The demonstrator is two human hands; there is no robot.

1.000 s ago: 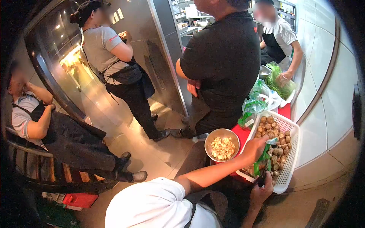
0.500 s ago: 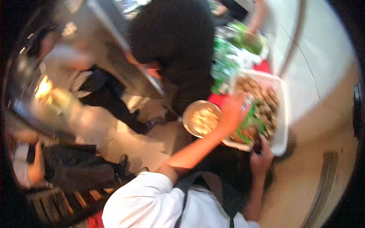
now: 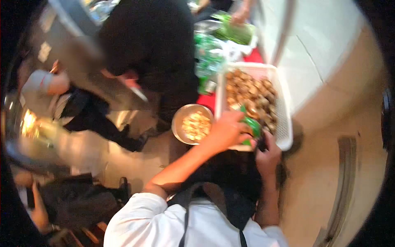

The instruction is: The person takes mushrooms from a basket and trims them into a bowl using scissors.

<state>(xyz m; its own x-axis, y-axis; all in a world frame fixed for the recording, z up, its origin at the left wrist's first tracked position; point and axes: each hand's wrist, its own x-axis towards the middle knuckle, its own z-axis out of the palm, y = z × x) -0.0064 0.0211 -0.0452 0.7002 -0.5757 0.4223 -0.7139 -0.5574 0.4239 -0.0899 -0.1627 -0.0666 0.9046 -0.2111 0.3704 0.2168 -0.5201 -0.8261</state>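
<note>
A white plastic basket (image 3: 286, 123) stands in front of me, holding many brown, rounded lumps (image 3: 251, 90) that look like mushrooms. My left hand (image 3: 230, 127) is over the basket's near left corner, fingers bent in on a crumpled bright green plastic bag (image 3: 252, 126). Beside it, my right hand (image 3: 268, 154) is closed around a small black object (image 3: 261, 142) at the near rim. The fingers hide most of that object, so its kind is unclear. Left of the basket, a round metal bowl (image 3: 177, 127) contains pale yellow pieces (image 3: 196, 125).
A person in black (image 3: 148, 49) bends close at the left of the bowl. Beyond the basket lie green-and-clear plastic packs (image 3: 209, 55) and a container of greens (image 3: 236, 33), with another person's hand (image 3: 240, 15) over it. More people sit at the left.
The view has shifted, so the basket and bowl appear farther left. My left hand has drawn back from over the lumps toward the near rim, close to my right hand.
</note>
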